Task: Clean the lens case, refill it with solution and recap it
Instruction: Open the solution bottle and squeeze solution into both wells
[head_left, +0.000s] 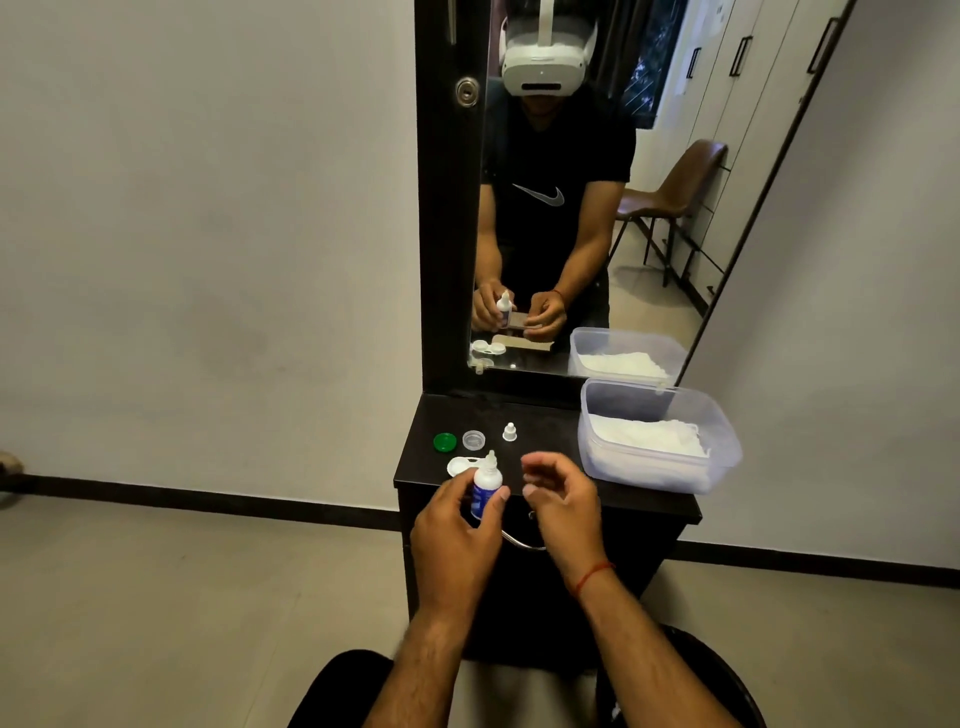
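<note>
Both hands worked above the front of the small black desk (550, 415). Fingers of the left hand (454, 525) were wrapped around a small white plastic solution bottle with a blue label (484, 491), held upright with its nozzle bare. Just beside it, the right hand (563, 501) hovered with fingers loosely curled and parted, gripping nothing, a red thread around its wrist.

Behind the bottle, partly hidden by it, the white plastic lens case (460, 466) lay uncapped on the desk near the left edge. Farther back sat its round green cap (444, 441), then a round clear cap (474, 439) just beside it, then the small white bottle cap (510, 432), all apart from one another.

On the desk's right side a clear plastic tub holding white tissues (660, 436) reached the right edge. Bare black surface lay open between the caps and the tub. A tall mirror (649, 182) rose along the back edge.
</note>
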